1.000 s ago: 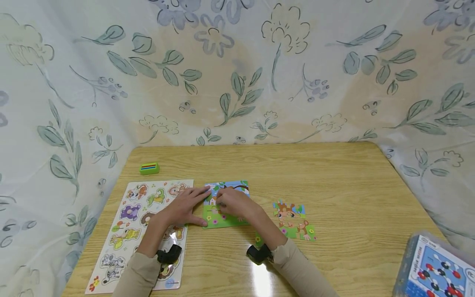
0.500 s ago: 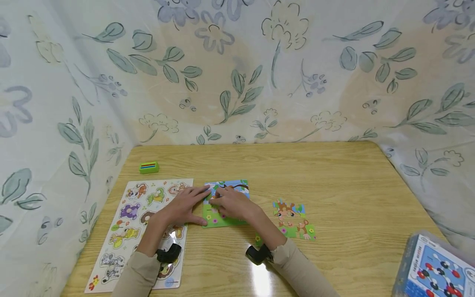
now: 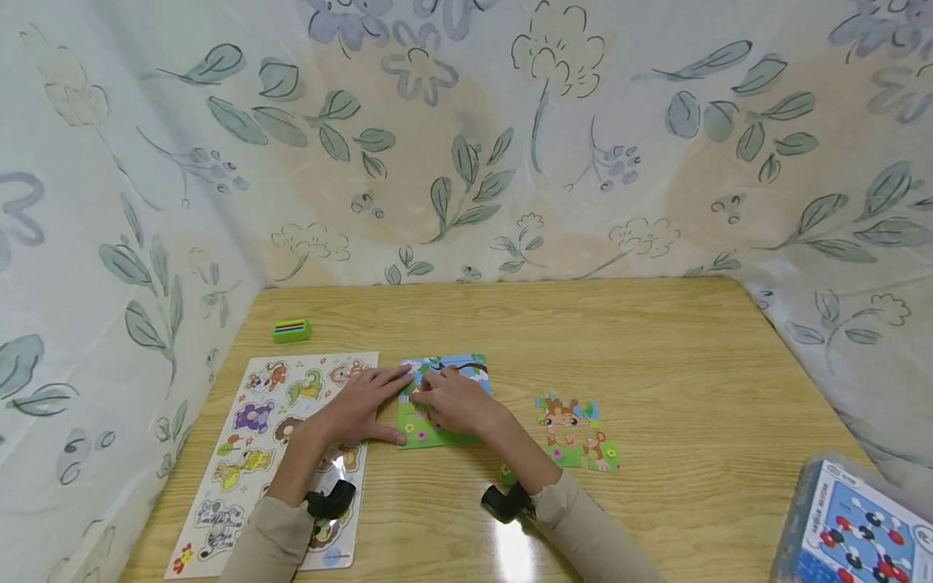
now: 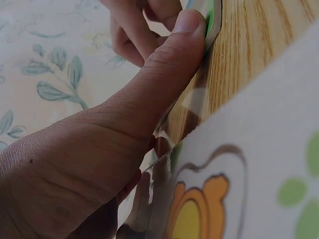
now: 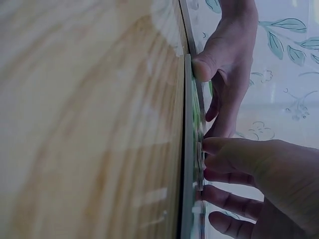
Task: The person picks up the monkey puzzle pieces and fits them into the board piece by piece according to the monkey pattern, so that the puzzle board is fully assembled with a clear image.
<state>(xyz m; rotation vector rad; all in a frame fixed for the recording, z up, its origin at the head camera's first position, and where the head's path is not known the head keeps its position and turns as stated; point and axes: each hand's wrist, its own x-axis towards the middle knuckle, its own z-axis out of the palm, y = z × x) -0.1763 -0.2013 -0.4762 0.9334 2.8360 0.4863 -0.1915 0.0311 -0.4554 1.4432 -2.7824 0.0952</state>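
A small puzzle board (image 3: 437, 437) with green grass and blue sky lies at mid-table. My left hand (image 3: 362, 405) rests with spread fingers on its left edge; the thumb touches the near-left corner, also seen in the left wrist view. My right hand (image 3: 457, 398) is over the board's middle, its fingertips touching the surface and covering part of the picture. In the right wrist view the right hand (image 5: 269, 184) has bent fingers against pieces on the board; a held piece cannot be made out. Loose giraffe-like puzzle pieces (image 3: 564, 421) lie to the right.
A large white animal board (image 3: 240, 510) lies at the left, under the left forearm. Behind it is a green block (image 3: 291, 330) with coloured stripes. A plastic case (image 3: 860, 526) with a molecule picture stands at the front right. Floral cloth (image 3: 466, 146) hangs behind the table.
Compared with a second ago, the right hand has shifted slightly left and its fingers have spread from a tighter curl over the board. The left hand has stayed in place.
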